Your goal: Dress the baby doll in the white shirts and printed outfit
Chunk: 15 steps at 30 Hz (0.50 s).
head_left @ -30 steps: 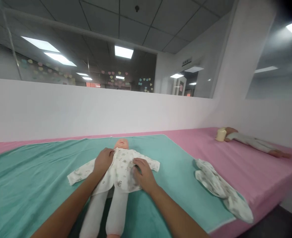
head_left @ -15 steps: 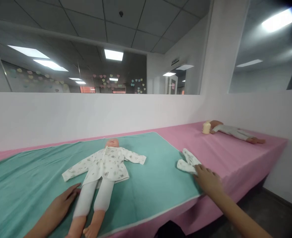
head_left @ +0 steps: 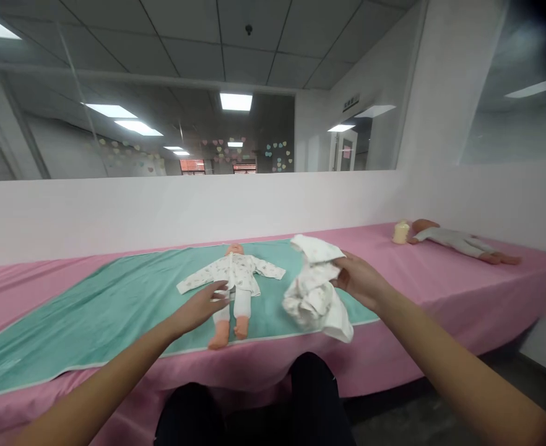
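Note:
A baby doll (head_left: 242, 271) lies on its back on a green cloth (head_left: 147, 303), feet toward me. It wears a white printed shirt, open at the bottom, and white leggings; its feet are bare. My left hand (head_left: 203, 306) is over the doll's leg on the left, fingers stretched and apart, holding nothing; I cannot tell if they touch it. In my right hand (head_left: 359, 279) is a bunched pair of white printed baby pants (head_left: 314, 291), pinched at one side and hanging above the green cloth's right part. Its folds hide much of its shape.
A pink sheet (head_left: 366, 260) covers the long table under the green cloth. At the far right lie a second doll (head_left: 459, 240) in pale clothing and a cream bottle (head_left: 400, 232). A white wall (head_left: 184, 210) with windows stands behind. My knees are at the table's front edge.
My right hand has lifted the baby pants off the cloth and brought them left. My left hand has moved from beside the doll to over its leg. The view has drawn back.

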Available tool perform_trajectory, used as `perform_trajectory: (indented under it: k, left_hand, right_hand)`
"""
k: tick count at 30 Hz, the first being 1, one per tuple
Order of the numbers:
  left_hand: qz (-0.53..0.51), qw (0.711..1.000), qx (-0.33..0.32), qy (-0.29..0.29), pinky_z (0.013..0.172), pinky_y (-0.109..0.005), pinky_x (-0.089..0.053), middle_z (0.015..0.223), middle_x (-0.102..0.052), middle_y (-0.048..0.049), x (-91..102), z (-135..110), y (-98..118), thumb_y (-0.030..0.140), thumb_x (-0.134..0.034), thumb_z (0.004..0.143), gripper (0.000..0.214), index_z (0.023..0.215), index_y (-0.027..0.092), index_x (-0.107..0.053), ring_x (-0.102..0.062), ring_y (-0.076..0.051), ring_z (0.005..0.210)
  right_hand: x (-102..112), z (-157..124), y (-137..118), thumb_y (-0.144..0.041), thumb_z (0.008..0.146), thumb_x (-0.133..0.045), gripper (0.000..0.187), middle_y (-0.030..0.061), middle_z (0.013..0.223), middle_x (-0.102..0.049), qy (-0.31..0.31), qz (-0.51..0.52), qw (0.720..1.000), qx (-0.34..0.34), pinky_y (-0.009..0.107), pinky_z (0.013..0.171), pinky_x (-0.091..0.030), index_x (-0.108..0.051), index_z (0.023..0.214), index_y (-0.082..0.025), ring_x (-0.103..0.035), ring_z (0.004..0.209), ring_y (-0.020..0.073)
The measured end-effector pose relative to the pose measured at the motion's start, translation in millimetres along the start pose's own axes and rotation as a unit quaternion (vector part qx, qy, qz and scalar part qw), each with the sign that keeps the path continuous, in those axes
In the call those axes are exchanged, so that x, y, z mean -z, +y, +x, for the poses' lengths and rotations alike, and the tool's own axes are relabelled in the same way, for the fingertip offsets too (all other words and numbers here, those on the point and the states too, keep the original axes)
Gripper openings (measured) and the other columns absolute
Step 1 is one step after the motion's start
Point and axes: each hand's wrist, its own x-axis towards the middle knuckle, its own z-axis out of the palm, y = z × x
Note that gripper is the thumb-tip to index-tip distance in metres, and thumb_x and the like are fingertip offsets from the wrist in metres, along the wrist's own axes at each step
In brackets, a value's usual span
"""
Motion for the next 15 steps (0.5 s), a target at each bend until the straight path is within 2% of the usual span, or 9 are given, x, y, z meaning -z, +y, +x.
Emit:
perform_trajectory:
  k: [3, 5, 6, 8, 10, 12, 15]
  left_hand:
    - [-0.020, 0.993, -0.081, -0.082, 0.095, -0.032, -0.040, 0.135, -0.044, -0.0049, -4.8, -46, 64, 0.041, -0.061, 0.071, 0.066, 0.132, 0.027, -0.040, -0.042, -0.025, 0.122]
    - [-0.020, 0.992, -0.107, -0.061, 0.093, -0.033, -0.041, 0.128, -0.051, -0.0065, -7.6, -76, 94, 0.040, -0.065, 0.067, 0.066, 0.128, 0.025, -0.044, -0.047, -0.027, 0.116]
    - [-0.017, 0.994, -0.099, -0.041, 0.088, -0.033, -0.044, 0.120, -0.056, -0.0057, -7.6, -89, 105, 0.039, -0.064, 0.068, 0.059, 0.123, 0.024, -0.049, -0.052, -0.026, 0.108]
    - [-0.016, 0.997, -0.069, -0.012, 0.077, -0.030, -0.048, 0.104, -0.063, -0.0034, -3.7, -113, 117, 0.039, -0.060, 0.071, 0.042, 0.110, 0.023, -0.055, -0.058, -0.023, 0.093]
    - [-0.029, 0.999, -0.039, 0.001, 0.067, -0.027, -0.048, 0.094, -0.063, -0.0021, 4.7, -131, 121, 0.040, -0.055, 0.074, 0.032, 0.099, 0.022, -0.057, -0.059, -0.021, 0.082]
    - [-0.038, 0.999, -0.026, 0.025, 0.061, -0.025, -0.046, 0.085, -0.062, -0.0011, 15.1, -144, 120, 0.042, -0.054, 0.075, 0.028, 0.092, 0.020, -0.056, -0.058, -0.019, 0.076]
    - [-0.009, 0.996, -0.015, 0.093, 0.055, -0.022, -0.041, 0.067, -0.055, 0.0027, 27.4, -156, 116, 0.046, -0.055, 0.074, 0.027, 0.080, 0.020, -0.053, -0.053, -0.014, 0.063]
  right_hand:
    - [-46, -8, -31, -0.031, 0.079, -0.052, 0.026, 0.0053, 0.093, -0.061, -0.038, 0.098, 0.994, 0.025, 0.029, 0.070, -0.050, -0.057, 0.101, -0.018, -0.058, 0.081, 0.0164]
    - [-71, -15, -44, -0.037, 0.080, -0.052, 0.029, 0.0036, 0.087, -0.061, -0.047, 0.118, 0.991, 0.040, 0.028, 0.067, -0.050, -0.057, 0.101, -0.018, -0.058, 0.077, 0.0161]
    - [-81, -19, -49, -0.038, 0.079, -0.053, 0.026, 0.0019, 0.082, -0.060, -0.038, 0.111, 0.992, 0.053, 0.027, 0.064, -0.049, -0.057, 0.097, -0.019, -0.057, 0.074, 0.0153]
    - [-94, -29, -54, -0.036, 0.078, -0.055, 0.019, -0.0012, 0.072, -0.055, -0.002, 0.082, 0.992, 0.092, 0.023, 0.059, -0.046, -0.058, 0.085, -0.018, -0.054, 0.067, 0.0122]
    - [-98, -37, -56, -0.034, 0.078, -0.055, 0.016, -0.0024, 0.067, -0.052, 0.042, 0.056, 0.987, 0.143, 0.022, 0.058, -0.045, -0.056, 0.078, -0.017, -0.051, 0.063, 0.0101]
    - [-95, -43, -55, -0.036, 0.079, -0.052, 0.018, -0.0013, 0.072, -0.055, 0.086, 0.058, 0.977, 0.187, 0.023, 0.063, -0.046, -0.058, 0.082, -0.018, -0.053, 0.068, 0.0113]
    - [-85, -51, -47, -0.043, 0.082, -0.047, 0.028, 0.0021, 0.091, -0.060, 0.120, 0.089, 0.963, 0.224, 0.030, 0.074, -0.047, -0.058, 0.096, -0.021, -0.057, 0.087, 0.0170]
